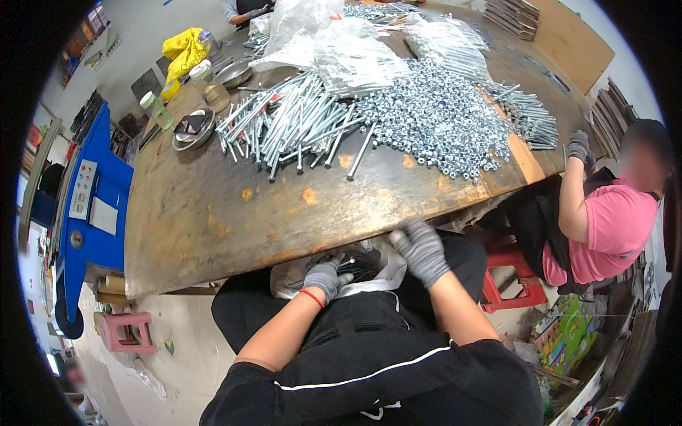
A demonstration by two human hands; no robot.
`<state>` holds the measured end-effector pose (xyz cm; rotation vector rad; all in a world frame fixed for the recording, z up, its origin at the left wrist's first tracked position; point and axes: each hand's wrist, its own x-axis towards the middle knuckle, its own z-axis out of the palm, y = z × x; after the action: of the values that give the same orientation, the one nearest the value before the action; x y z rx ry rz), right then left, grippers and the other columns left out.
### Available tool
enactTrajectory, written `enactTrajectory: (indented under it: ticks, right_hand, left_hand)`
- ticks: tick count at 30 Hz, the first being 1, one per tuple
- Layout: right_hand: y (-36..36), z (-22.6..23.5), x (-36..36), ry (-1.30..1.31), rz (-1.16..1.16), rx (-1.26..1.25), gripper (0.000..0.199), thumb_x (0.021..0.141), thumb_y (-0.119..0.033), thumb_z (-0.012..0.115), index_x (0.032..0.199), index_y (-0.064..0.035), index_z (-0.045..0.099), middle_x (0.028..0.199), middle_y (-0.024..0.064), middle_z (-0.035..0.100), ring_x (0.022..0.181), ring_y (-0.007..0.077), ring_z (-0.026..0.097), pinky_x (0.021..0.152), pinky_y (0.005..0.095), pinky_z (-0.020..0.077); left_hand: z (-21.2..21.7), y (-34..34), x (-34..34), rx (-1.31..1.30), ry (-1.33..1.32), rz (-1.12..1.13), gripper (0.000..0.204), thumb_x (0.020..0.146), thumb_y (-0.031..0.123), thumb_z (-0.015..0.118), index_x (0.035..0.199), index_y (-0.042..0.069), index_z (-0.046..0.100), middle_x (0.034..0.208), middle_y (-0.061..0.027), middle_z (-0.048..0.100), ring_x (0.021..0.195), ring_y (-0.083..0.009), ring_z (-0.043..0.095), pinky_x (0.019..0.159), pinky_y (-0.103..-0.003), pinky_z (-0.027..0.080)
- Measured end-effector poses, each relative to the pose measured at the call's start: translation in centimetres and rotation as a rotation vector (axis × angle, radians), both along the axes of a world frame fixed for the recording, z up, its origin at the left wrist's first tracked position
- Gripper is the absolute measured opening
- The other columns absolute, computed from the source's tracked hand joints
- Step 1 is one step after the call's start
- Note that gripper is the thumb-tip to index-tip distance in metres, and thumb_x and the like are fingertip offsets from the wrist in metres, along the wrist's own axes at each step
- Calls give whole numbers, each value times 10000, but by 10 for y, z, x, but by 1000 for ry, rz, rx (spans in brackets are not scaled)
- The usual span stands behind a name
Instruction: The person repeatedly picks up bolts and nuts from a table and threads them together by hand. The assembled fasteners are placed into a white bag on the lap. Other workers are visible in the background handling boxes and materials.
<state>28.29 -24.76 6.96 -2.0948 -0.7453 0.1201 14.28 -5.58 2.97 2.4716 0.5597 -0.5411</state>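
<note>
Both of my hands wear grey knit gloves. A white plastic bag (285, 282) sits in my lap against the table's front edge, with a bundle of dark-ended metal bolts (364, 265) in its mouth. My left hand (325, 277) is in the bag's mouth, its fingers curled round some of the bolts. On the right, my right hand (420, 253) is over the bag's rim at the table edge, fingers apart and nothing visible in them. Long silver bolts (295, 117) lie heaped on the table (234, 220), beside a large pile of small nuts (440, 117).
Clear plastic bags (355, 60) lie over the far piles. Bowls (195, 138), jars (156, 110) and a yellow bag (183, 51) stand at the left. A gloved co-worker in pink (611, 220) sits at the right, near a red stool (508, 280). Another person's hand (257, 12) shows at the far side.
</note>
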Motion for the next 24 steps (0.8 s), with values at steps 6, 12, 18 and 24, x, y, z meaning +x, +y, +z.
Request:
enactTrajectory:
  ticks: [6, 12, 18, 24]
  right_hand:
    - [-44, 0, 112, -136, -576, -484, 551, 776, -359, 615, 1192, -8, 526, 1160, 221, 555, 1090, 330, 526, 948, 406, 402]
    - [-10, 18, 123, -68, -614, -591, 420, 789, -383, 603, 1090, -91, 591, 1053, 187, 603, 996, 352, 565, 871, 445, 441]
    - [-18, -3, 120, -246, -545, -360, 247, 808, -243, 579, 968, -57, 611, 923, 183, 620, 878, 349, 590, 794, 452, 458]
    - [-29, -20, 124, -379, -406, -344, 231, 792, -202, 602, 966, -50, 620, 961, 179, 608, 940, 343, 564, 831, 433, 442]
  left_hand:
    - [71, 11, 28, -590, -247, -368, 335, 838, 291, 646, 1079, 62, 611, 1026, -112, 635, 996, -207, 579, 905, -332, 436]
    - [119, 81, 149, 297, -629, 196, 451, 810, 219, 639, 1212, 51, 524, 1170, -166, 572, 1074, -283, 552, 927, -354, 437]
    - [109, 113, 207, 793, -381, 11, 213, 833, 192, 517, 966, 110, 661, 1030, -148, 599, 960, -296, 594, 797, -409, 485]
    - [102, 123, 215, 816, -313, -61, 243, 774, 272, 588, 923, 113, 695, 1037, -149, 612, 953, -282, 605, 807, -377, 488]
